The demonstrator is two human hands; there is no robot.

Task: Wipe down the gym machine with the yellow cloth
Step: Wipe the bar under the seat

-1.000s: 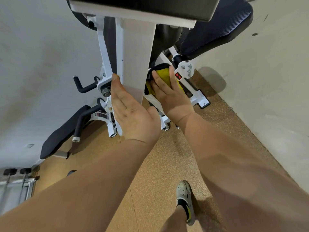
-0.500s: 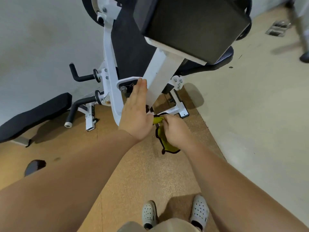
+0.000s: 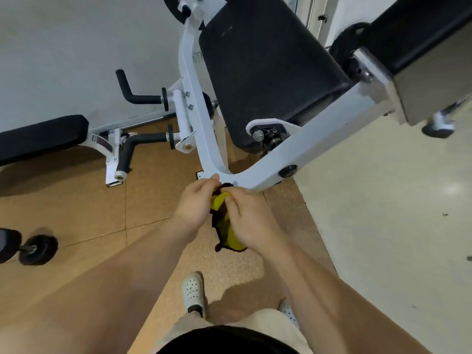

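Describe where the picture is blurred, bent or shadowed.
Head view: wide-angle lens bends the white frame; motion blur on the dumbbell at the left edge; soft shadows on the floor under the bench; hands and cloth fairly sharp.

Single view, head-mounted wide-angle camera. It looks forward and steeply down from standing height over the person's own forearms. Nearest the lens: both bare forearms, converging just below frame centre. Beyond them, at arm's reach, the white steel frame of the gym machine [image 3: 268, 172] with its black padded cushion [image 3: 263, 72] fills the upper middle. Tan cork-pattern floor [image 3: 158, 208] runs below; wide-angle distortion bends edges. No second view to compare.
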